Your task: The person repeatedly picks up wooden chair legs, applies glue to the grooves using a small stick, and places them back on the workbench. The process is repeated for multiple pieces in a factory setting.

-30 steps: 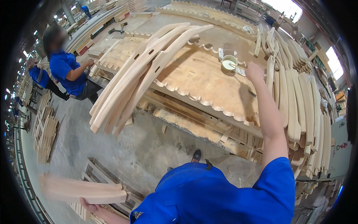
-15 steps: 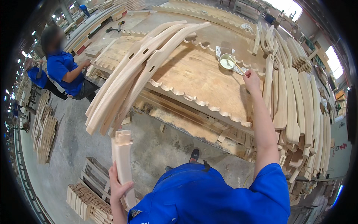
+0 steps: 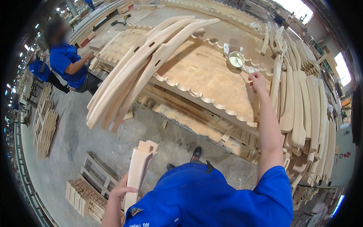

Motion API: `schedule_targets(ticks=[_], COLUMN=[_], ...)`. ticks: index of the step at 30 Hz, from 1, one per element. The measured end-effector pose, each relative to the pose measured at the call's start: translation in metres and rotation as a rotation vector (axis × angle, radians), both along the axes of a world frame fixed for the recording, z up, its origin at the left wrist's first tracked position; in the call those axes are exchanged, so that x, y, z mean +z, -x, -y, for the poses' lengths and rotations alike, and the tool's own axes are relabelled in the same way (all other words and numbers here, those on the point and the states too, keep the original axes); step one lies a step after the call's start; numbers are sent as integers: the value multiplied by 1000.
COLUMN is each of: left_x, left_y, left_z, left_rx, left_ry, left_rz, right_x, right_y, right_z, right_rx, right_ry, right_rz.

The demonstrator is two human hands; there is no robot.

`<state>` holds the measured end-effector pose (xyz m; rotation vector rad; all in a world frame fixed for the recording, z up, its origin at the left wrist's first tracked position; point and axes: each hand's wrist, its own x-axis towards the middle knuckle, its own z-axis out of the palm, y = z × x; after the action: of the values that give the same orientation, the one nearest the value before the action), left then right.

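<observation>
The blue cloth shirt (image 3: 215, 196) hides the lower end of the pale squared wooden piece (image 3: 138, 166), which covers most of the left grip's (image 3: 123, 190) fingers. The thin pale stick's (image 3: 246, 69) far end blurs into the whitish contents of the round beige cup (image 3: 239, 54).

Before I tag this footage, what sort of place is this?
Probably a woodworking shop: piled curved wooden pieces, a scallop-edged workbench, and a shaped wooden piece in the left hand.

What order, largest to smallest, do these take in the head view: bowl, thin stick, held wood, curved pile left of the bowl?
1. Curved pile
2. Held wood
3. Bowl
4. Thin stick, visible part only

Held wood may look bigger through nearness to the camera.
</observation>
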<state>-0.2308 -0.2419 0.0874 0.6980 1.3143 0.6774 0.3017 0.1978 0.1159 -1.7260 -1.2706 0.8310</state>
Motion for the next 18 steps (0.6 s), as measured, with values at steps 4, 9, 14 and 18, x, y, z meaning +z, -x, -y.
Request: schedule_targets(ticks=[4,9,14,18], left_x=[-13,-67,-59,-21], left_y=[22,56,48,29], left_z=[23,58,81,68], left_rx=[71,237,262,110], left_ry=[200,495,634,646], left_rz=[206,346,479,425], right_x=[4,-5,38,61], right_y=[-1,-22,51,147], right_z=[2,3,39,93], right_rx=[30,59,502,937], right_ry=[88,-203,-257,-233], right_rz=[-57,250,159,280])
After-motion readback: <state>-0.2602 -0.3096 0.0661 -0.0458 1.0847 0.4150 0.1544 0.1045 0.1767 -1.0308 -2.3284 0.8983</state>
